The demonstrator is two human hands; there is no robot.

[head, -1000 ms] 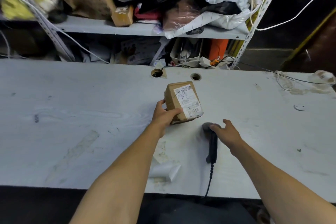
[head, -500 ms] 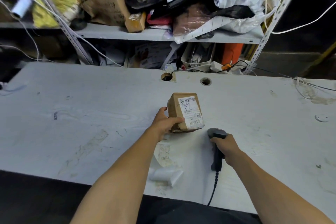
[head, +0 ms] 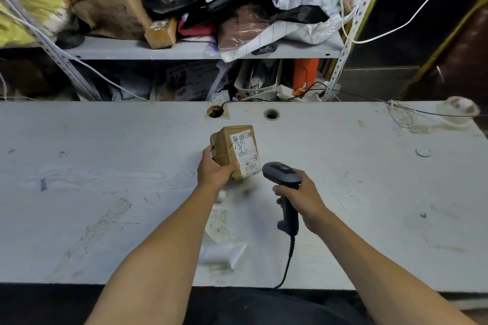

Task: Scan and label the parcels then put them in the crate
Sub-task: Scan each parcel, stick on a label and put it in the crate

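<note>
The left hand [head: 215, 170] holds the cardboard parcel [head: 235, 152] above the bench [head: 105, 166], label tilted toward 4 o'clock, probably so the barcode scanner [head: 282, 174] reads it. The right hand's [head: 299, 196] grip curls around the scanner handle.

parcel [head: 235, 152]: above table [head: 105, 166], centre, in left hand [head: 215, 173]
scanner [head: 284, 182]: just right of parcel, in right hand [head: 301, 199]
shelf [head: 184, 50]: behind table
</note>
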